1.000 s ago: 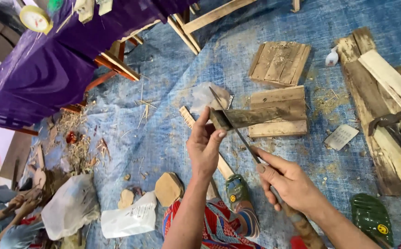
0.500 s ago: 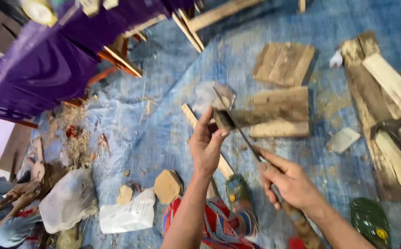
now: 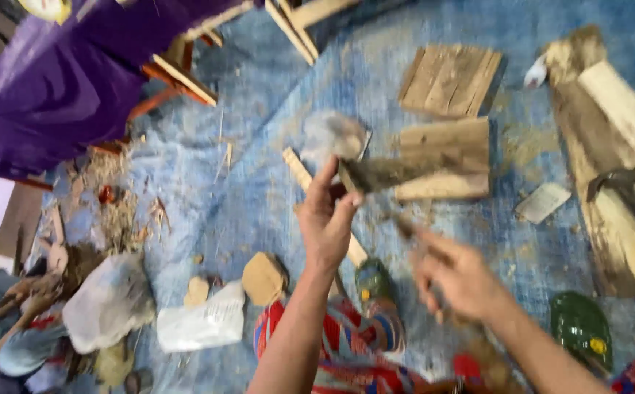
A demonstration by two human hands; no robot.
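My left hand (image 3: 328, 219) is raised over a blue tarp (image 3: 259, 182) and pinches the near end of a dark, rough strip of wood (image 3: 387, 174), which points right. My right hand (image 3: 456, 277) is lower and to the right, heavily blurred by motion. It is closed around the handle of a thin knife-like tool (image 3: 407, 228); the blade is too smeared to make out. The two hands are a short gap apart. Below them lie striped red and blue cloth (image 3: 347, 343) and my knees.
Flat wooden boards (image 3: 449, 76) (image 3: 445, 157) lie beyond the hands. Split logs (image 3: 624, 182) fill the right side. A green sandal (image 3: 580, 328), a small wooden disc (image 3: 263, 277), a white packet (image 3: 201, 325), a plastic bag (image 3: 109, 299), shavings (image 3: 113, 211) and a purple cloth (image 3: 62, 80) surround the spot.
My right hand has pulled the tool back from the wood strip, down and to the right. My left hand still holds the strip up. The view has become blurred.
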